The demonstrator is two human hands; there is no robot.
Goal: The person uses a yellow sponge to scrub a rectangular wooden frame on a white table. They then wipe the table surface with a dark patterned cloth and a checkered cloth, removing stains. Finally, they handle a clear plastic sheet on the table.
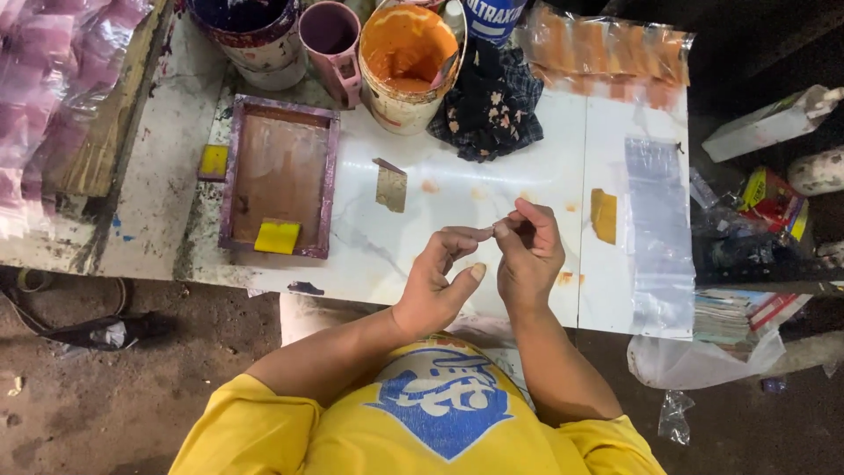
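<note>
**A:** Where are my hands sitting right now?

**B:** You are holding both above the near edge of the white table (492, 189). Your left hand (437, 286) and right hand (527, 255) are meeting fingertip to fingertip. The right fingers (519, 230) are curling in and pressing together; the left index finger is reaching across to touch them. Whether anything small is being pinched between them, I cannot tell.

**A:** How much room am I getting around them?

**B:** Bare tabletop is lying just beyond your fingertips, open up to a small brown card (390, 185) lying beyond and to the left of them. The table's near edge is running under your wrists, and its right edge is lying well to the right of your right hand.

**A:** What packaging is sitting near?

**B:** To the right of your right hand a clear plastic bag (659, 237) is lying flat, reaching the near edge, with an orange smear (603, 215) between it and your hand. Far beyond, a crinkled clear packet (607, 48) is showing orange through it. Beyond your fingertips, an orange-stained bucket (406, 66) is standing beside a dark floral cloth (483, 110). Left of your left hand a purple-rimmed wooden frame (280, 176) is lying flat, holding a yellow scraper (278, 237) at its near edge.
</note>
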